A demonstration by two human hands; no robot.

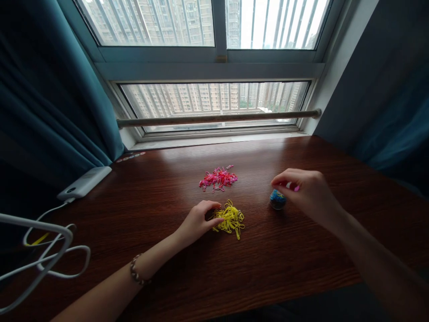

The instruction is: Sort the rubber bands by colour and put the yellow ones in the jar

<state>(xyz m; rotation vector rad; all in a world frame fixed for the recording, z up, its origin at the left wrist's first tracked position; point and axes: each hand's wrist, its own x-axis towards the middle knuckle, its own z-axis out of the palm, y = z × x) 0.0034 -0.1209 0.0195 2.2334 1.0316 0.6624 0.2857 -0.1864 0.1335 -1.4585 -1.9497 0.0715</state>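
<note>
My left hand [200,220] rests at the left side of a pile of yellow rubber bands [232,218], thumb and fingers apart and touching the pile's edge. A small clear round jar [278,205] with blue bands inside stands on the right, a bit of yellow showing near its top. Just over its mouth, my right hand [301,188] has thumb and fingertips pinched together; what lies between them is too small to make out. A bright pink spot shows by the curled fingers. Behind the yellow pile lies a heap of pink and red rubber bands [218,178].
The dark wooden table [161,179] runs up to a window with a metal rail [217,119]. At the left are a white power bank [84,182] and looped white cables [63,255]. A blue curtain [50,89] hangs beside them.
</note>
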